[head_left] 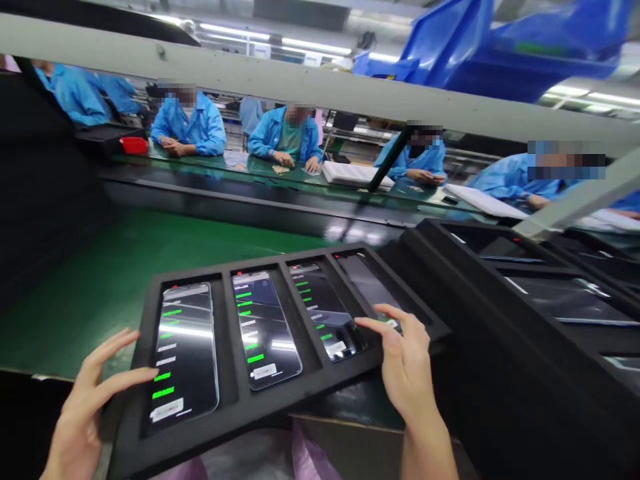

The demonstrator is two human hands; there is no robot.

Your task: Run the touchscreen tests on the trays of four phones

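Note:
A black foam tray (273, 407) lies tilted across the bench's near edge, with several smartphones in its slots. The leftmost smartphone (193, 353) shows green and white text lines and has a white label near its bottom. My left hand (87, 400) is by the tray's left rim, fingers apart, the index fingertip over that phone's left edge. Beside it sits a second lit smartphone (265, 333), then a third smartphone (325, 313). Over the tray's right part is my right hand (403, 353), fingers apart, index tip between the third phone and the dark rightmost smartphone (363, 273), which it partly covers.
More black foam trays (500, 333) holding phones are stacked at the right. The green bench top (115, 267) stretches behind and left. A pale metal beam (300, 83) crosses above, with blue bins (450, 47) on it. Several people in blue jackets (200, 123) sit across the line.

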